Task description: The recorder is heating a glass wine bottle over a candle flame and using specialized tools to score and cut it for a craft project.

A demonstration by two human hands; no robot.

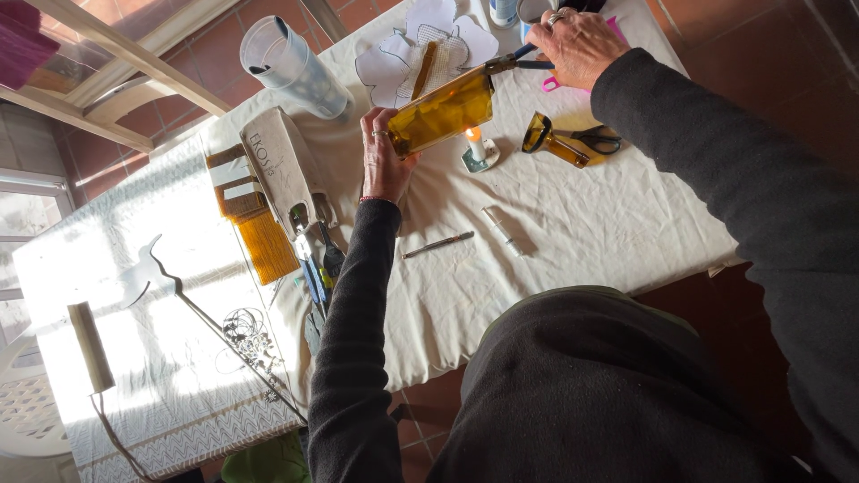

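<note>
The glass bottle is amber-brown, as is the cut bottle piece beside the white candle. The tablecloth is plain cream. The scissors have black handles. A skein of yarn is mustard-orange; both sleeves are black; the floor tiles are terracotta

A long, flat beige paper package with dark lettering lies on the white-clothed desk, left of centre. Just left of it sits an ochre yarn skein wrapped in white paper label bands.
</note>
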